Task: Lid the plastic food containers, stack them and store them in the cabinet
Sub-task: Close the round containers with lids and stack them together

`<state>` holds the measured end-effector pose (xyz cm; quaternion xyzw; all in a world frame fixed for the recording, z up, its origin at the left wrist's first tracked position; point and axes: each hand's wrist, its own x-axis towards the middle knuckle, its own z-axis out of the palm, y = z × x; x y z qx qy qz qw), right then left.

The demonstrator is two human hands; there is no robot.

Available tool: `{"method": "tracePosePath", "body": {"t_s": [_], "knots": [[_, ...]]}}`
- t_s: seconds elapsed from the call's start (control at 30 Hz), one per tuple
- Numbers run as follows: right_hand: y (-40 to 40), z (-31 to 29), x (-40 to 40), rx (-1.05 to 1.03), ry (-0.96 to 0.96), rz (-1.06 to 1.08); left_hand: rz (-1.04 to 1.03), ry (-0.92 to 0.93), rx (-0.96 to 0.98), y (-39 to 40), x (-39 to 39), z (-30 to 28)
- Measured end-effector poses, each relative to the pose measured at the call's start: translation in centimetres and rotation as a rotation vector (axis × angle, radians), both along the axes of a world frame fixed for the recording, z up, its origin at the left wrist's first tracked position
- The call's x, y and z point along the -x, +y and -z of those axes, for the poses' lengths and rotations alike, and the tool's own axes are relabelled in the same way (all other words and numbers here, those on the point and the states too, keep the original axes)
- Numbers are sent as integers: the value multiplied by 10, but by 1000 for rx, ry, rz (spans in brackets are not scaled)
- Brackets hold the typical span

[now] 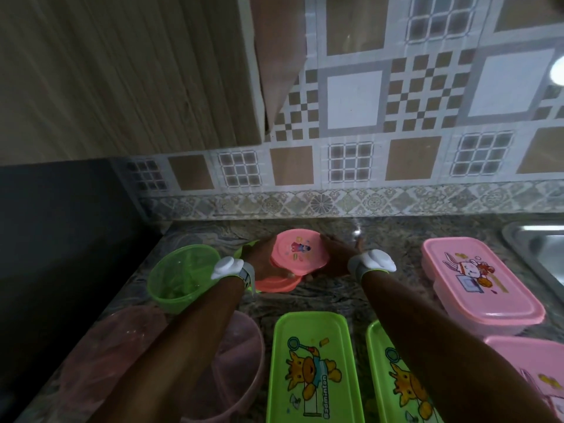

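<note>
A round pink container with a printed lid sits at the back of the counter on top of another round pink lidded container. My left hand grips its left side and my right hand grips its right side. An open round green bowl stands left of them. Two green rectangular lidded containers lie in front, one in the middle and one under my right forearm. A pink rectangular lidded container stands at the right, another nearer.
Two clear pinkish bowls, one at far left and one beneath my left forearm, stand at the front left. A steel sink is at the right edge. A wooden cabinet door hangs above left, and a tiled wall rises behind the stone counter.
</note>
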<state>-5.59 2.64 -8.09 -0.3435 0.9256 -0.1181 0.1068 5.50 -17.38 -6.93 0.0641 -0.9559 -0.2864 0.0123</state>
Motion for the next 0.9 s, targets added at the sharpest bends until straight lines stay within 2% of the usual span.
{"method": "tracePosePath", "body": {"t_s": [0.13, 0.4, 0.53, 0.73, 0.8, 0.9], "knots": [[9, -24, -6, 127, -99, -42, 26, 48, -59, 4, -8, -16], [17, -84, -42, 327, -144, -207, -72, 45, 38, 6, -56, -62], [11, -112, -83, 297, -242, -224, -80, 62, -34, 4, -105, -86], [-5, -129, -137, 305, -235, -302, -84, 125, -224, 2, -185, -97], [-8, -130, -157, 250, -229, -325, -137, 148, -241, 6, -214, -100], [-13, -122, -183, 96, -122, -336, -164, 159, -220, 9, -245, -98]]}}
